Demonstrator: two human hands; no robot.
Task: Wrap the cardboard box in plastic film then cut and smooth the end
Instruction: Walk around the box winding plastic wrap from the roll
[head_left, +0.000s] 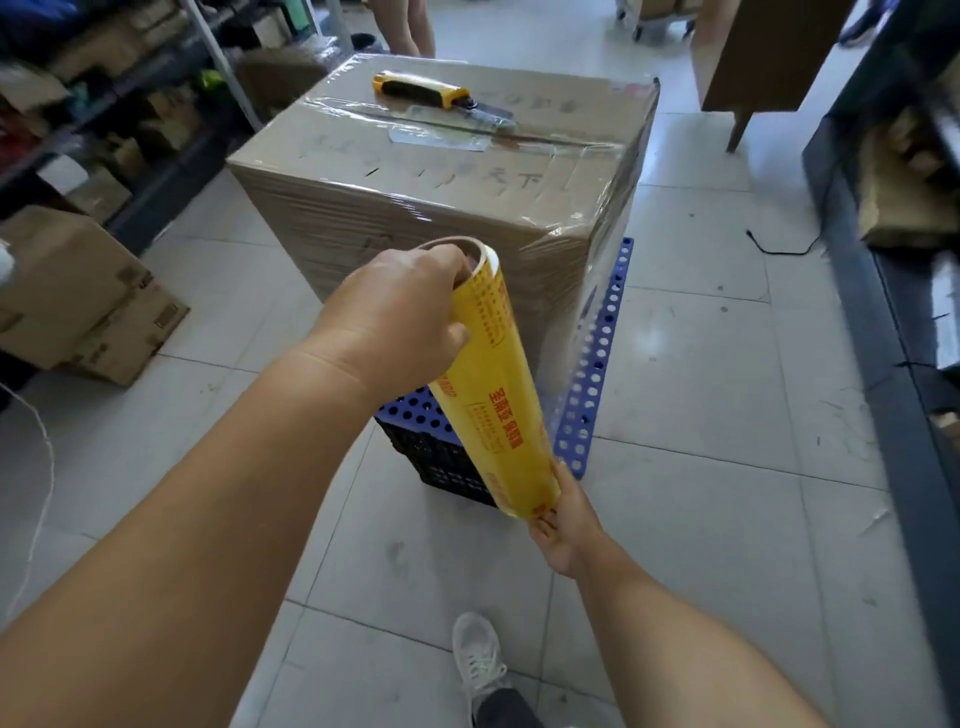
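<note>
A large cardboard box (436, 176) stands on a blue perforated crate (592, 374), its sides covered in layers of clear film. A yellow and black utility knife (426, 92) lies on the box top. I hold a yellow roll of plastic film (493, 384) nearly upright in front of the box's near right corner. My left hand (395, 317) grips the roll's top end, fingers curled into the tube. My right hand (558, 514) holds the bottom end. A clear sheet of film stretches from the roll to the box's right side.
Flattened and stacked cardboard boxes (78, 301) lie on the floor at left under metal shelving (130, 104). A dark bench (893, 291) runs along the right. A person's legs (410, 26) stand behind the box. My shoe (478, 660) is on the tiles below.
</note>
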